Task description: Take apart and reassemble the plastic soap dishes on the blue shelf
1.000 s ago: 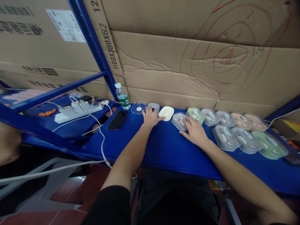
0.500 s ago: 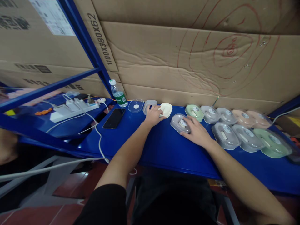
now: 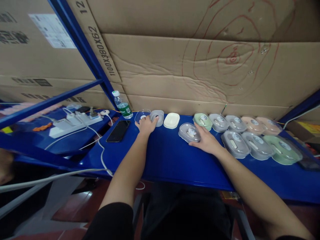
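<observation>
On the blue table, my left hand [image 3: 147, 125] reaches over the near edge of a clear plastic lid [image 3: 142, 115] with a white round sticker; its thumb and fingers are apart. Right of that hand stands a small grey translucent container [image 3: 159, 118], partly covered by the thumb. A cream shallow dish [image 3: 171, 120] lies further right. My right hand [image 3: 207, 138] rests with spread fingers and thumb against the right side of a grey lidded box [image 3: 188, 132]. This box has a clear cover, a white piece and a round label. Whether the right fingers press on it is hard to tell.
Several lidded boxes in grey, green [image 3: 283, 150] and peach [image 3: 253, 125] stand in two rows at right. A phone [image 3: 118, 131] and a water bottle [image 3: 123, 106] are at left. A white cable [image 3: 102, 153] hangs beside a power strip [image 3: 75, 124]. Cardboard [image 3: 155, 60] backs the table.
My left hand has moved left, from between the small grey container and the cream dish to the clear lid. The right hand has drawn slightly back to the grey box's side. The view shifted.
</observation>
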Motion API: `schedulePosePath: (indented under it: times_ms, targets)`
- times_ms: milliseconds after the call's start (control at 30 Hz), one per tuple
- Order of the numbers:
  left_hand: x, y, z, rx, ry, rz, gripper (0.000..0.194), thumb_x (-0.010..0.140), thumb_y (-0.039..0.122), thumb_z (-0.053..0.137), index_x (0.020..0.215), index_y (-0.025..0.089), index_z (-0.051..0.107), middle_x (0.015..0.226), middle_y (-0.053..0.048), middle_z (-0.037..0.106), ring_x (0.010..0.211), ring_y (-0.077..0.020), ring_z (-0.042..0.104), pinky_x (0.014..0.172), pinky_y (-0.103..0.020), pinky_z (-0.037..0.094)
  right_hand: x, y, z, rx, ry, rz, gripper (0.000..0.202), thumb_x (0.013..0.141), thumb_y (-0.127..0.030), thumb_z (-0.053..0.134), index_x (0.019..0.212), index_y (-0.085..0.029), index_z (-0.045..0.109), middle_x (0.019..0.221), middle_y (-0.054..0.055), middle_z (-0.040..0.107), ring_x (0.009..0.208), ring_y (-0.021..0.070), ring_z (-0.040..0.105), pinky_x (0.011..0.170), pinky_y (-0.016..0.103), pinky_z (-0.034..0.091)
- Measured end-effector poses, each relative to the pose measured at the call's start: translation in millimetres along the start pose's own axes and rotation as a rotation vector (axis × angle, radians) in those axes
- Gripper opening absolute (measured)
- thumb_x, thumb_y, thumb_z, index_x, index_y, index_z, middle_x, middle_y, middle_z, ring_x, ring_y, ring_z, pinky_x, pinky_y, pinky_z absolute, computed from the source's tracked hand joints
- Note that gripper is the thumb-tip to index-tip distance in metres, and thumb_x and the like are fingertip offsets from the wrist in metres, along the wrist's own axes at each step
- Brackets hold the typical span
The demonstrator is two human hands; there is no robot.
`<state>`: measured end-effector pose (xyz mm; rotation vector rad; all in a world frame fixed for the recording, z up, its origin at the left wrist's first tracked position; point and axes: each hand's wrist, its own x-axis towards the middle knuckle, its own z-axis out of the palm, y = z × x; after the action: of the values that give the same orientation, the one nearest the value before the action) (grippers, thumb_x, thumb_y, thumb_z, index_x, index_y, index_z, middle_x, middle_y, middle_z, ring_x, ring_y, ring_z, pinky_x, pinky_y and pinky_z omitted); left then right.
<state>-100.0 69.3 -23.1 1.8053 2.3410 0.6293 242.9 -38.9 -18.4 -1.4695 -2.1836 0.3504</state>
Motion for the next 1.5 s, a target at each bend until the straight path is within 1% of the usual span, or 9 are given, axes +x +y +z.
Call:
schedulePosePath:
  times_ms: [233,367,533,667,867,1000,1100,1267,1500]
  targets:
    - [0,4,4.9,-0.022,0.041,-0.011,0.083,0.099,0.074,0.039,0.148,0.012,0.062,0.154,-0.028,0.055,0.149,-0.0483,0.043,0.126,-0.074,0.014,3,8,-2,0.177,0.028,0.020,0.093,0.083,-0.054,0.080,0.164,-0.028,0.041,0.163,0.016,0.049,0.152,0.0398,0.048,0.124,0.063,0.039]
    - [-4,8,-0.5,-0.049,0.223,0.066,0.072,0.101,0.066,0.047,0.146,0.011,0.062,0.153,-0.028,0.055,0.151,-0.0456,0.041,0.128,-0.070,0.015,6,3,-5,0.223,0.143,0.006,0.085,0.078,-0.045,0.082,0.155,-0.027,0.053,0.153,0.016,0.057,0.147,0.0393,0.052,0.126,0.062,0.038]
    - [-30,38,-7.8,-0.273,0.318,0.663,0.077,0.095,0.068,0.063,0.152,0.017,0.053,0.154,-0.022,0.055,0.147,-0.0401,0.048,0.124,-0.059,0.036,2,-9,-14,0.325,0.413,-0.060,0.063,0.084,-0.057,0.078,0.136,-0.024,0.066,0.143,0.015,0.066,0.136,0.0384,0.061,0.114,0.060,0.050]
    - [-67,69,-5.3,-0.387,0.190,1.200,0.072,0.098,0.066,0.063,0.156,0.025,0.049,0.156,-0.020,0.055,0.138,-0.0340,0.060,0.112,-0.053,0.052,-1,-14,-15,0.586,0.460,0.068,0.046,0.095,-0.069,0.062,0.100,-0.025,0.071,0.088,0.007,0.078,0.075,0.0266,0.073,0.068,0.043,0.061]
    - [-94,86,0.2,-0.277,0.194,1.477,0.072,0.086,0.074,0.075,0.140,0.028,0.064,0.165,-0.020,0.048,0.139,-0.0374,0.059,0.104,-0.054,0.053,7,-16,-12,0.883,0.455,0.302,0.049,0.085,-0.074,0.071,0.098,-0.027,0.061,0.063,-0.002,0.070,0.034,0.0138,0.044,0.034,0.029,0.036]
    - [-68,68,-3.1,-0.273,0.280,1.342,0.062,0.075,0.081,0.079,0.100,0.025,0.071,0.158,-0.018,0.057,0.131,-0.0368,0.063,0.106,-0.057,0.049,9,-15,-13,0.897,0.422,0.227,0.059,0.086,-0.072,0.070,0.125,-0.030,0.057,0.093,0.004,0.079,0.047,0.0172,0.061,0.045,0.034,0.051]
    - [-33,37,-13.6,-0.301,0.388,0.999,0.064,0.066,0.082,0.084,0.078,0.023,0.062,0.147,-0.016,0.066,0.125,-0.0364,0.066,0.107,-0.055,0.048,7,-12,-13,0.706,0.445,0.103,0.066,0.090,-0.073,0.065,0.141,-0.032,0.052,0.125,0.011,0.075,0.071,0.0220,0.073,0.065,0.041,0.062]
    - [14,-26,-27.1,-0.414,0.548,0.358,0.047,0.079,0.058,0.083,0.069,0.023,0.053,0.136,-0.012,0.073,0.127,-0.0316,0.067,0.112,-0.046,0.047,3,-8,-13,0.177,0.397,-0.086,0.049,0.094,-0.058,0.068,0.129,-0.024,0.066,0.124,0.014,0.075,0.104,0.0329,0.073,0.097,0.058,0.059]
    - [28,-51,-16.2,-0.406,0.312,0.006,0.036,0.076,0.053,0.084,0.079,0.022,0.065,0.116,-0.007,0.077,0.115,-0.0292,0.070,0.106,-0.042,0.049,0,-8,-11,0.023,0.209,-0.157,0.042,0.099,-0.049,0.063,0.132,-0.023,0.068,0.137,0.014,0.070,0.129,0.0350,0.067,0.109,0.057,0.055]
